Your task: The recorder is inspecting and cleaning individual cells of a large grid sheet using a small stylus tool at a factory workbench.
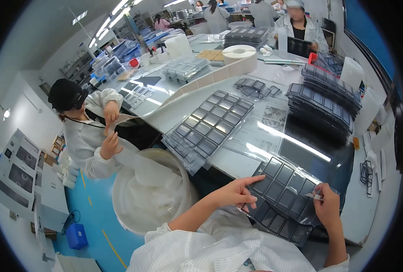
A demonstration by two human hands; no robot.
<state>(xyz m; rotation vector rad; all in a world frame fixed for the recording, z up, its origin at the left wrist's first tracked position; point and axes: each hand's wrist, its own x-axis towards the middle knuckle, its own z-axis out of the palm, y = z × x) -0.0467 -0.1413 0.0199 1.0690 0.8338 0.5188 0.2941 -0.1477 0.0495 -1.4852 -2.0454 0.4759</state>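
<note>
In front of me lies a sheet of dark rectangular panels in thin black frames [286, 186], with a clear film along its edges. Another dark framed sheet [274, 221] sticks out from beneath it on my side. My left hand [237, 192] rests at the sheet's left edge, index finger stretched out and thumb apart, holding nothing. At the right edge, my right hand [327, 205] pinches a small pale flat piece [317, 196] just over the panels. What exactly that piece is, I cannot make out.
Ahead lies another framed panel sheet [215, 119], with loose frames [257, 88] beyond it. Stacked dark frames [319, 106] stand at the right. A large tub [120, 206] of white film sits at left. One co-worker [88, 127] handles a label strip from a roll [240, 53].
</note>
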